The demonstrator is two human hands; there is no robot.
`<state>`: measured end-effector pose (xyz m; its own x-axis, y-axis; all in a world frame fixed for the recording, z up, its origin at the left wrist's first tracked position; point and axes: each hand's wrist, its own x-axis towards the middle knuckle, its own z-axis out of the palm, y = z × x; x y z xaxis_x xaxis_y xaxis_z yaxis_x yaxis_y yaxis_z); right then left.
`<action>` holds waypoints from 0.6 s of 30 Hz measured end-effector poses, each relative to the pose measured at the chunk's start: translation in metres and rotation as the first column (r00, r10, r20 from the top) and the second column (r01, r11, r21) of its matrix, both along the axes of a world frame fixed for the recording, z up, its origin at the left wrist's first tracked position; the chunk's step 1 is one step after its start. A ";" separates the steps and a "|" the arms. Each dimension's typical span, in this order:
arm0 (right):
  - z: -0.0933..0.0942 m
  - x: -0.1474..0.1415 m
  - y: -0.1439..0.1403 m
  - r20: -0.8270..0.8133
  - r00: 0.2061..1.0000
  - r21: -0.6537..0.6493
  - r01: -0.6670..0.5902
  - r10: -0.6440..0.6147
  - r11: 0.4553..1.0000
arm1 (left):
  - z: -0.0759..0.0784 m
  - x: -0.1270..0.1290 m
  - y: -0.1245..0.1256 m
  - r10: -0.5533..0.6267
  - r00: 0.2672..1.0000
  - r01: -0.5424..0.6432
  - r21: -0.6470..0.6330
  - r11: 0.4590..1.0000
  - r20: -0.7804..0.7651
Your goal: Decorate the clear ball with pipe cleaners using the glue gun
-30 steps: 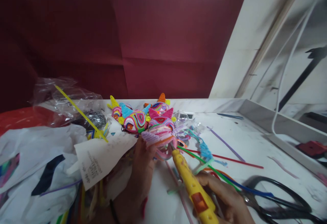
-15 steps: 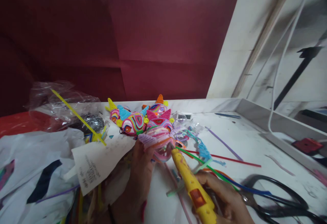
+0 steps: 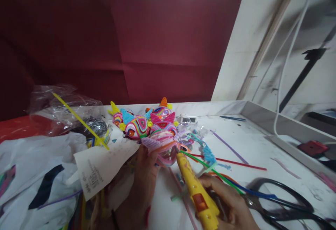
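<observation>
My left hand [image 3: 143, 181] holds a pink and lilac coiled pipe-cleaner piece [image 3: 162, 146] up off the white table [image 3: 262, 153]. My right hand [image 3: 231, 203] grips a yellow glue gun [image 3: 195, 188], whose nozzle touches the lower right edge of that piece. Just behind it lie finished colourful coiled figures [image 3: 143, 121] with pointed ears. A green pipe cleaner [image 3: 207, 167] crosses over the gun near my right fingers.
Black scissors [image 3: 283, 202] lie at the right front. Loose red [image 3: 236, 163], purple [image 3: 229, 147] and blue pipe cleaners are scattered mid-table. A white paper note [image 3: 102, 167], plastic bags [image 3: 34, 160] and a clear bag with a yellow stick [image 3: 78, 119] crowd the left. A white cable [image 3: 283, 72] hangs right.
The glue gun and my right hand have shifted slightly left and closer to the coiled piece; the view has drifted a little. My left hand keeps its hold.
</observation>
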<state>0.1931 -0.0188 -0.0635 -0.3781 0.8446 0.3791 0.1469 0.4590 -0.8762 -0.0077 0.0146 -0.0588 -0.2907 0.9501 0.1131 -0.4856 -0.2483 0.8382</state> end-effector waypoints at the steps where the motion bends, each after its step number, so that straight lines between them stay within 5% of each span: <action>1: 0.000 0.000 0.000 0.005 1.000 0.015 -0.001 0.001 1.000 | 0.000 0.000 0.000 0.000 1.000 0.000 0.002 1.000 0.002; 18: 0.000 0.000 -0.002 0.001 1.000 0.049 -0.018 0.018 0.999 | -0.002 -0.002 0.003 0.016 0.998 -0.018 0.033 0.999 0.053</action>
<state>0.1933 -0.0206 -0.0631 -0.3930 0.8183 0.4194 0.1385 0.5035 -0.8528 -0.0092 0.0181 -0.0610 -0.3130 0.9409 0.1291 -0.5247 -0.2847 0.8023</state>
